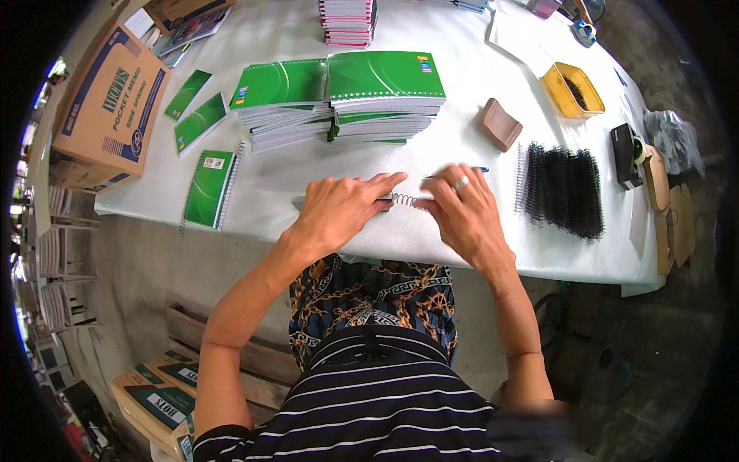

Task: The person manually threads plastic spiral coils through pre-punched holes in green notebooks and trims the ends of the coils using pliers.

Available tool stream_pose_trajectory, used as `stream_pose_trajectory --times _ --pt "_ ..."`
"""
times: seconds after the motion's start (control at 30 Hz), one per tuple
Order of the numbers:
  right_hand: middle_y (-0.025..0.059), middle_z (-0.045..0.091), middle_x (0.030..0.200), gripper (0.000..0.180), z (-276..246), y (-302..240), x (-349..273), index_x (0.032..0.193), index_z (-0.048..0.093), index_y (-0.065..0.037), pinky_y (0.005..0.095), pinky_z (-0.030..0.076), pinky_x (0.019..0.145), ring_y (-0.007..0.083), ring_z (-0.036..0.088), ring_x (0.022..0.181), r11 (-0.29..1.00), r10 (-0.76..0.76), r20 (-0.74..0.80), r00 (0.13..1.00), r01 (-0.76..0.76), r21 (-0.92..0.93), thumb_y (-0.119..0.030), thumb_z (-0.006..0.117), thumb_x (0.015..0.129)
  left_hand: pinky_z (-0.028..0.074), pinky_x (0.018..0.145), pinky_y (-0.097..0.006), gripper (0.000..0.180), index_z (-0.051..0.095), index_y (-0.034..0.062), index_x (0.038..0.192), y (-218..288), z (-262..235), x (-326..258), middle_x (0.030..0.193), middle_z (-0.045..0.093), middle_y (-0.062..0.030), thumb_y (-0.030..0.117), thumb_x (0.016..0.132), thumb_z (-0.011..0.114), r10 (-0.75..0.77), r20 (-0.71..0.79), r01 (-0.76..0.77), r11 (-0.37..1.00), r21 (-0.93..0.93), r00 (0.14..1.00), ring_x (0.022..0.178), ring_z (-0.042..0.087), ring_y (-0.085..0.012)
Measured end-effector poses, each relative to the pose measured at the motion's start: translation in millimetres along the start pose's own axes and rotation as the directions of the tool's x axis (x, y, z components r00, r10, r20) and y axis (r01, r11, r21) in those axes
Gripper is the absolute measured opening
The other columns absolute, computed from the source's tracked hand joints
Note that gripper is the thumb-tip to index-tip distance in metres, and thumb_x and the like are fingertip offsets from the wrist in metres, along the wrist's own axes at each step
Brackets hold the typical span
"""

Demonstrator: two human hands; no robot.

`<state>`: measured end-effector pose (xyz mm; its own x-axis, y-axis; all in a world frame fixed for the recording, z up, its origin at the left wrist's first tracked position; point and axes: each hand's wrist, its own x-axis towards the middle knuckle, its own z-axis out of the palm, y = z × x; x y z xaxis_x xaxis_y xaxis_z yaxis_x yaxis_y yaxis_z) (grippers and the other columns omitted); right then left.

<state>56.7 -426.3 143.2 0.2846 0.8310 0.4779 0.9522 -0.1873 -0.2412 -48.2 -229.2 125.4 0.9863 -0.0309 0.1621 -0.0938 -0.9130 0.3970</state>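
Near the table's front edge, my left hand [335, 208] is closed over a small notebook, nearly all of it hidden beneath the hand. A thin dark spiral binding coil [404, 200] stretches from its edge toward my right hand [466, 208]. The fingers of that hand, slightly blurred, pinch the coil's far end; one finger wears a ring. A blue pen [479, 169] lies just behind them. Beyond my hands stand two stacks of green-covered notebooks [385, 81], with punched holes along their edges. A coil-bound green notebook [209, 189] lies to the left.
Many black coils [566, 189] lie at the right, near a brown curved block [499, 125] and a yellow tub [573, 91]. A tape dispenser [627, 158] sits at the right edge. Two green notebooks [200, 123] and a cardboard box [112, 108] are at the left; a pink-edged stack [346, 23] stands behind.
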Motion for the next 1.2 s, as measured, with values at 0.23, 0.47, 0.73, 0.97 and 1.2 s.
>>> stream_pose_trajectory --times 0.23,0.47,0.73,0.97,1.2 --pt "0.0070 0.059 0.101 0.025 19.5 -5.5 -8.7 0.101 0.060 -0.005 0.0384 0.046 0.084 0.0253 0.059 0.096 0.987 0.156 -0.009 0.988 -0.155 0.027 -0.012 0.071 0.080 0.057 0.068 -0.041 0.049 0.056 0.0325 0.137 -3.5 1.7 1.1 0.113 0.071 -0.0026 0.031 0.089 0.066 -0.039 0.052 0.041 0.999 -0.028 0.998 0.080 0.070 -0.0300" --pt "0.0061 0.058 0.098 0.033 11.4 15.2 9.2 0.107 0.064 -0.006 0.0392 0.043 0.091 0.0216 0.057 0.098 0.996 -0.093 0.167 0.982 0.090 0.027 0.003 0.057 0.076 0.056 0.067 -0.042 0.047 0.057 0.0314 0.135 6.4 -8.6 4.3 0.097 0.073 -0.0072 0.033 0.089 0.067 -0.121 0.118 0.122 0.992 -0.001 0.986 0.075 0.069 -0.0316" --pt "0.0093 0.062 0.095 0.041 6.6 20.6 8.6 0.113 0.061 -0.005 0.0398 0.046 0.088 0.0251 0.062 0.095 0.990 -0.074 0.283 0.956 0.036 0.139 0.008 0.056 0.074 0.055 0.066 -0.042 0.050 0.057 0.0326 0.136 -1.9 -4.9 4.1 0.098 0.073 -0.0088 0.033 0.088 0.068 -0.085 0.158 0.090 0.995 -0.030 0.984 0.076 0.068 -0.0326" --pt "0.0157 0.066 0.096 0.036 7.1 22.1 4.4 0.109 0.060 -0.001 0.0424 0.054 0.076 0.0328 0.066 0.086 0.928 0.172 0.315 0.934 -0.261 0.266 0.013 0.052 0.076 0.057 0.065 -0.040 0.046 0.057 0.0334 0.136 -3.8 -2.3 2.2 0.101 0.073 -0.0042 0.037 0.090 0.065 -0.028 0.054 0.031 0.998 -0.047 0.998 0.074 0.070 -0.0291" --pt "0.0180 0.051 0.132 0.050 4.5 75.8 -52.1 0.134 0.052 -0.007 0.0457 0.043 0.102 0.0361 0.052 0.119 0.955 0.286 0.262 0.922 -0.296 -0.001 -0.007 0.068 0.087 0.058 0.063 -0.040 0.044 0.058 0.0323 0.134 -3.4 -2.2 5.6 0.115 0.070 -0.0005 0.045 0.092 0.060 -0.045 0.078 0.047 0.999 -0.019 0.996 0.075 0.071 -0.0270"
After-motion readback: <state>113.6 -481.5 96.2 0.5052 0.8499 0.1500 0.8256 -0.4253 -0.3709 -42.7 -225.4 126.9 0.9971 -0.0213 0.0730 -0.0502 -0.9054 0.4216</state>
